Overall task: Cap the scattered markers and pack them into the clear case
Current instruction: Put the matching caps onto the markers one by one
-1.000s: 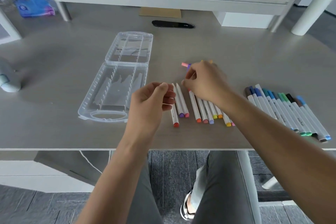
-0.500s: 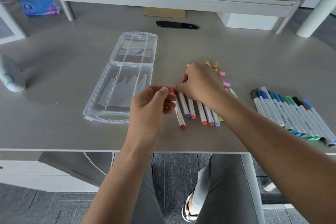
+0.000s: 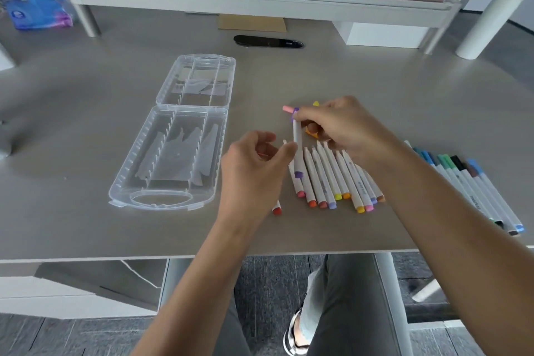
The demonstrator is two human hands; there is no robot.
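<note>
The right hand [image 3: 341, 127], just right of frame centre, pinches the upper end of a white marker with a purple end [image 3: 297, 147] between thumb and curled fingers, and the marker hangs nearly upright above the desk. A purple cap [image 3: 295, 110] shows at its top by the fingertips. The left hand [image 3: 257, 170], at centre, touches the marker's barrel with the thumb tip; its other fingers are loosely curled, and something red shows faintly inside them, too hidden to identify.

Under and just below both hands, a row of white markers with warm-coloured ends [image 3: 332, 179] lies side by side on the grey desk [image 3: 86, 130], in red, orange, yellow, pink and lilac. One red-ended marker [image 3: 276, 209] pokes out beneath the left wrist. Loose caps lie just above the right hand: a pink cap [image 3: 287, 108], a yellow cap [image 3: 315, 103], and an orange cap [image 3: 312, 132] under the fingers.

At the right edge of the frame, a second row of capped markers in blue, green, black and brown [image 3: 474, 182] lies apart from the first group.

The clear case [image 3: 173, 153] lies open, left of centre, its lid folded back toward the top of the frame. No marker is in its slotted tray.

A black oblong object [image 3: 268, 42] lies at upper centre. A blue packet [image 3: 37, 13] sits in the upper left corner.
</note>
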